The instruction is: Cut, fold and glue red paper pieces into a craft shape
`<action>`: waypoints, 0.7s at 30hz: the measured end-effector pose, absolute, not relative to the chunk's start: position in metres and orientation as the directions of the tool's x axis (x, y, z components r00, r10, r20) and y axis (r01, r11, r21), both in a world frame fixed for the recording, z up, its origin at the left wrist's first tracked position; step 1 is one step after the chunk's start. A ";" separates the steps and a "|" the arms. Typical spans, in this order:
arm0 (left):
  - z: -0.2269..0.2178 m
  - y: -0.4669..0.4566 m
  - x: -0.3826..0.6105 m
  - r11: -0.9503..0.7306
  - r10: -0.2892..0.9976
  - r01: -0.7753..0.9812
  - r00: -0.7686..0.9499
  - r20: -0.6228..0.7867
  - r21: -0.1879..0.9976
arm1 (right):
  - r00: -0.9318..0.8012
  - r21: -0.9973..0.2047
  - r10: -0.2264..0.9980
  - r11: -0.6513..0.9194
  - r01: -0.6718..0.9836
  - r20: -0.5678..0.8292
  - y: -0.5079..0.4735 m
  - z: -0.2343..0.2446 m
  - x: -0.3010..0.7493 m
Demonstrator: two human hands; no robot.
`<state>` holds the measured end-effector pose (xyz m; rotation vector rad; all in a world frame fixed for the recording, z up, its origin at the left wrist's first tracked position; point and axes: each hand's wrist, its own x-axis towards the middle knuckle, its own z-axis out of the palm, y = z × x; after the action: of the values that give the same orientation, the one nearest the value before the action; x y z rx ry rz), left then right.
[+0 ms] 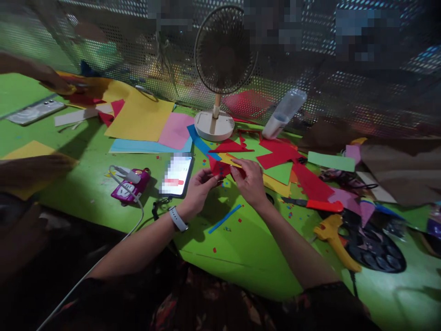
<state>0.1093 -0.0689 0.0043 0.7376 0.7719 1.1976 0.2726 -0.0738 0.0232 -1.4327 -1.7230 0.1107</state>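
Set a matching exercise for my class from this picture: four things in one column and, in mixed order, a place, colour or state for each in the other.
Things
1. red paper
2. glue gun
3. fan
4. craft knife

Descriptions
A. stands upright on a round, pale base
B. lies with its dark blade showing
C. is between the fingers of the left hand and the right hand
D. has a yellow body

Right pairs: 1-C; 2-D; 3-A; 4-B.
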 end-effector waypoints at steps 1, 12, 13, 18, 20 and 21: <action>0.004 -0.069 0.109 0.203 0.975 -0.516 0.183 -0.125 0.832 | 0.022 -0.548 0.848 0.323 0.772 0.530 -0.073 0.022 0.274; 0.007 -0.069 0.108 0.190 0.978 -0.502 0.172 -0.118 0.844 | 0.043 -0.673 0.864 0.358 0.647 0.501 -0.076 0.019 0.264; 0.007 -0.068 0.109 0.189 0.979 -0.500 0.167 -0.120 0.845 | 0.036 -0.670 0.862 0.366 0.645 0.505 -0.076 0.018 0.263; 0.005 -0.066 0.109 0.178 0.982 -0.488 0.147 -0.120 0.854 | 0.039 -0.682 0.865 0.367 0.632 0.501 -0.078 0.016 0.262; 0.004 -0.066 0.109 0.165 0.984 -0.485 0.141 -0.109 0.859 | 0.038 -0.695 0.868 0.370 0.616 0.496 -0.078 0.016 0.262; 0.004 -0.066 0.109 0.158 0.985 -0.485 0.140 -0.101 0.860 | 0.036 -0.698 0.867 0.375 0.610 0.497 -0.078 0.016 0.262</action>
<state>0.1094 -0.0661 0.0035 0.7829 0.8105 1.2353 0.2625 -0.0780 0.0162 -1.3270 -1.6664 0.3331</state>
